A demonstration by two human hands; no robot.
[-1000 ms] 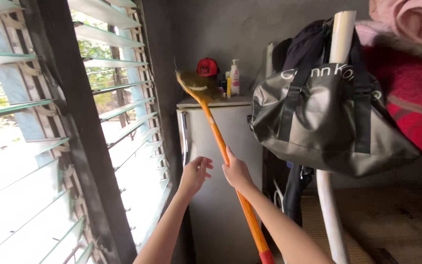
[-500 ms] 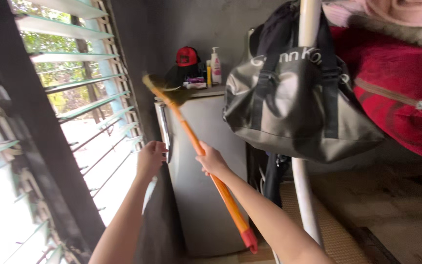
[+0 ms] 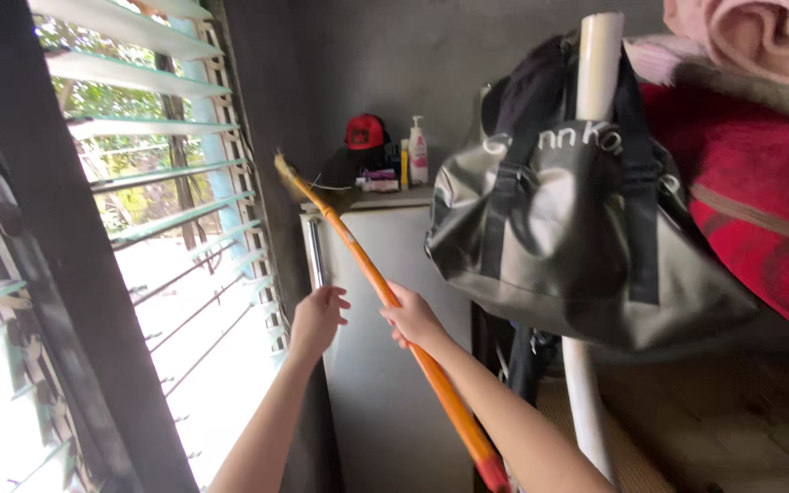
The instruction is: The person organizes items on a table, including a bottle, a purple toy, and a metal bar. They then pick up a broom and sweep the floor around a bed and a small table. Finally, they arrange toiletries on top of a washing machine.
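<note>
Meanwhile right hand (image 3: 413, 319) clasps orange broom (image 3: 385, 290); left hand (image 3: 318, 318) spread near white pump bottle (image 3: 418, 152).

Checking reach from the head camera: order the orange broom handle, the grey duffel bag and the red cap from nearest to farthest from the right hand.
From the right hand:
1. Orange broom handle, inside its grip.
2. Grey duffel bag, to its right, hung on the white post.
3. Red cap, above, on top of the fridge at the back.
</note>
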